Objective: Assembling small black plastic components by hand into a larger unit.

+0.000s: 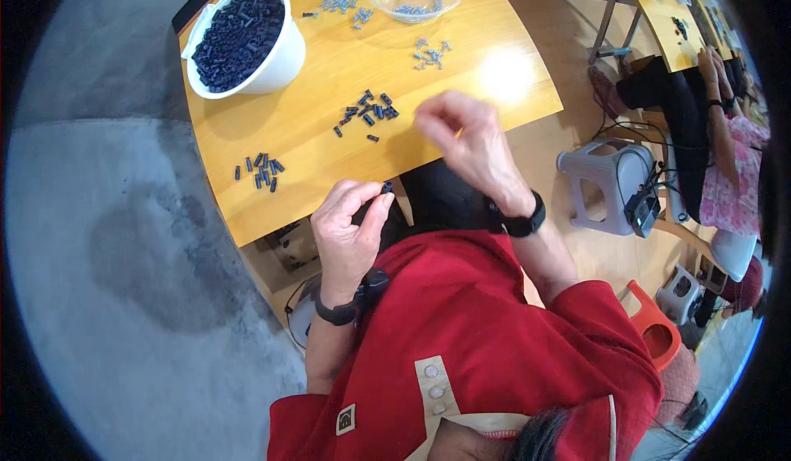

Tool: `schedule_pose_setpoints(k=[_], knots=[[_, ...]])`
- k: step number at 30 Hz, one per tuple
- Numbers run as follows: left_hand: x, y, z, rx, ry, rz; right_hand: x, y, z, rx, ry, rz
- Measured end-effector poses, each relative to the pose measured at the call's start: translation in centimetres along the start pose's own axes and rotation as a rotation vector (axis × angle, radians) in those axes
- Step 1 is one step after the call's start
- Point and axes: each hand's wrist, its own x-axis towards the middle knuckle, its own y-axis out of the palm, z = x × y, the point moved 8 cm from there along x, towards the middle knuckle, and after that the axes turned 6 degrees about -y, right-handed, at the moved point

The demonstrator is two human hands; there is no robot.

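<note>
A small, black, roughly cylindrical piece (pixel 386 187) sits pinched at the fingertips in the grip of the left hand (pixel 346 220), above the near edge of the yellow worktop (pixel 338 59). Fingers partly cover it; its exact tilt cannot be told.

No readable lettering, only an emblem (pixel 345 419) on red shirt (pixel 486 321)

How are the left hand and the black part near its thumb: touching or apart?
Touching: the head view shows the left hand pinching the black part.
</note>
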Motion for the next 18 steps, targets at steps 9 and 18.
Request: schedule_pose_setpoints(k=[9, 18], knots=[[0.5, -0.2, 0.2, 0.012, -0.009, -0.006, 3.7, -2.9, -5.5, -0.528, -0.095, -0.284], [0.6, -0.3, -0.4, 0.029, -0.003, -0.007, 4.4, -2.2, -5.7, -0.626, -0.037, -0.221]])
